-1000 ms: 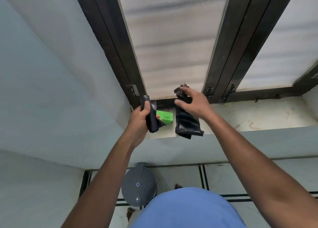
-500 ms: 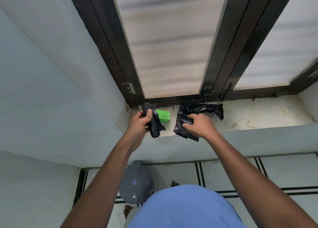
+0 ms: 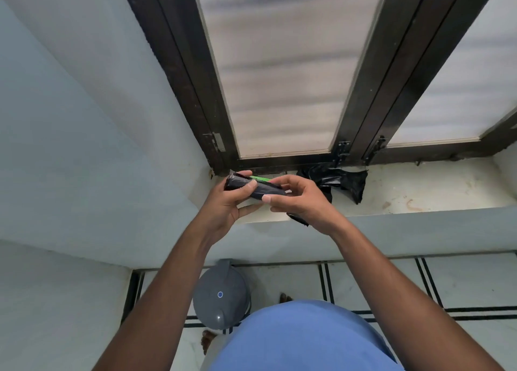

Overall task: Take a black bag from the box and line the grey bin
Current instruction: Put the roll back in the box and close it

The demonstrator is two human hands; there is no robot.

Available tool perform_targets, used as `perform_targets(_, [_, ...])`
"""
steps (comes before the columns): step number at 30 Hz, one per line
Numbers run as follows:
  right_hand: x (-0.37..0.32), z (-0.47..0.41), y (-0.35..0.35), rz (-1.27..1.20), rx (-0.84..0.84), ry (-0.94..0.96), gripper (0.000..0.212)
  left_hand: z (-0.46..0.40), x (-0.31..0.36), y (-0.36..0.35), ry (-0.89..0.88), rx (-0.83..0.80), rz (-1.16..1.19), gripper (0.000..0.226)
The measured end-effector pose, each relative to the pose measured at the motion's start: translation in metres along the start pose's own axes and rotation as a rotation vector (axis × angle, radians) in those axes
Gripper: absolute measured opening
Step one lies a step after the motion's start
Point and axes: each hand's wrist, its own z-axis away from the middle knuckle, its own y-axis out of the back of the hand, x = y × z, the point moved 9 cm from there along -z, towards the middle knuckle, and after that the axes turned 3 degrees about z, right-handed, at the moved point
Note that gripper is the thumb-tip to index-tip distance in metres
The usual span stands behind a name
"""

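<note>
Both hands grip the black bag roll (image 3: 253, 187) lengthwise above the window sill (image 3: 419, 194), left hand (image 3: 223, 202) and right hand (image 3: 296, 200) fingers curled on opposite ends (loose black bag (image 3: 341, 181) lies just right; grey bin (image 3: 221, 298) below).

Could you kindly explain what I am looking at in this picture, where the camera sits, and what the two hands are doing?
There is no machine here: a person wears one wide-angle camera on the head, looking forward and down, so you see both forearms from above. The left hand and the right hand together hold a small roll of black plastic bags, fingers curled round it. Just behind the roll a thin strip of the bright green cardboard box shows. They are held over a pale stone window ledge, below a dark-framed frosted window. On the ledge, to the right of the hands, lies one loose crumpled black plastic bag. Down on the tiled floor stands the round grey plastic bin, lid closed, not yet lined. The blue at the bottom is the person's shirt.
</note>
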Motion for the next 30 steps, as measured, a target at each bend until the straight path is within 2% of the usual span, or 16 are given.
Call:
perform_targets(5, [-0.016, -0.004, 0.006, 0.052, 0.028, 0.064, 0.036, 0.009, 0.013, 0.027, -0.066, 0.129, -0.21, 0.023])
perform_targets(8, [-0.023, -0.007, 0.006, 0.089, 0.032, 0.083, 0.034, 0.016, 0.029, 0.04, -0.211, 0.227, -0.471, 0.026])
perform_targets(10, [-0.027, -0.009, 0.003, 0.133, -0.006, 0.09, 0.035, 0.019, 0.037, 0.035, -0.312, 0.178, -0.683, 0.039])
perform_targets(13, [-0.029, -0.014, -0.006, 0.206, -0.068, 0.093, 0.034, 0.019, 0.035, 0.01, -0.336, -0.023, -0.932, 0.063])
perform_targets(16, [-0.03, -0.02, -0.01, 0.196, -0.116, 0.099, 0.03, 0.018, 0.033, 0.002, -0.329, -0.049, -1.03, 0.05])
perform_targets(18, [-0.027, -0.029, -0.008, 0.258, -0.109, 0.099, 0.029, 0.019, 0.031, 0.01, -0.32, 0.018, -1.061, 0.041])
perform_targets(21, [-0.02, -0.055, 0.003, 0.599, 0.06, 0.123, 0.037, 0.027, 0.023, 0.039, -0.246, 0.173, -1.038, 0.035])
perform_targets(23, [-0.015, -0.077, -0.003, 0.828, 0.1, 0.163, 0.051, 0.035, 0.014, 0.057, -0.179, 0.244, -0.945, 0.029])
perform_targets(27, [-0.001, -0.11, -0.044, 1.191, -0.039, 0.231, 0.093, 0.053, 0.002, 0.074, -0.132, 0.303, -0.741, 0.024])
perform_targets(28, [0.003, -0.115, -0.053, 1.271, -0.06, 0.252, 0.098, 0.056, 0.0, 0.076, -0.124, 0.312, -0.706, 0.023])
perform_targets(30, [0.004, -0.12, -0.065, 1.37, -0.061, 0.299, 0.095, 0.063, 0.0, 0.079, -0.111, 0.326, -0.663, 0.022])
